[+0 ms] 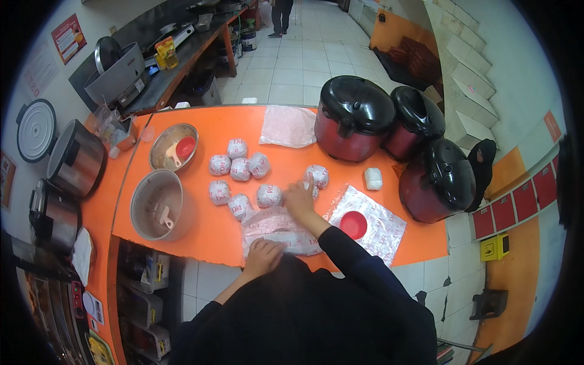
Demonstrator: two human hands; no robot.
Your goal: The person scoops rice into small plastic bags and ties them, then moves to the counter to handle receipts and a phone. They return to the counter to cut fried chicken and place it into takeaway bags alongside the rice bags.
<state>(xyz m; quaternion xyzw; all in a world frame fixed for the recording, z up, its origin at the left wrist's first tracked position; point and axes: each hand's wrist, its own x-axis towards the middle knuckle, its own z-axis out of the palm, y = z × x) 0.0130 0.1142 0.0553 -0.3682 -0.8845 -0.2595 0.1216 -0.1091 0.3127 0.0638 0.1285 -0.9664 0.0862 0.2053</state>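
My right hand (299, 201) reaches over the orange table, its fingers on one of the paper-wrapped balls, which it partly covers; another wrapped ball (317, 176) lies just beyond. My left hand (264, 255) rests at the near edge of a plastic bag (285, 230) lying flat; whether it grips the bag cannot be told. Several wrapped balls, one of them (269, 196) above the bag, stand left of my right hand. To the right, a red plastic bowl (353, 225) sits on a stack of printed wrapping sheets (385, 228). A small white wrapped bundle (373, 179) lies farther right.
A deep metal pot (157, 205) with a pale scoop and a steel bowl (157, 146) with a red cup stand at left. Three red rice cookers with black lids, one nearest (433, 182), stand at right. A pale sheet (288, 127) lies at the far edge. A person (281, 16) stands beyond.
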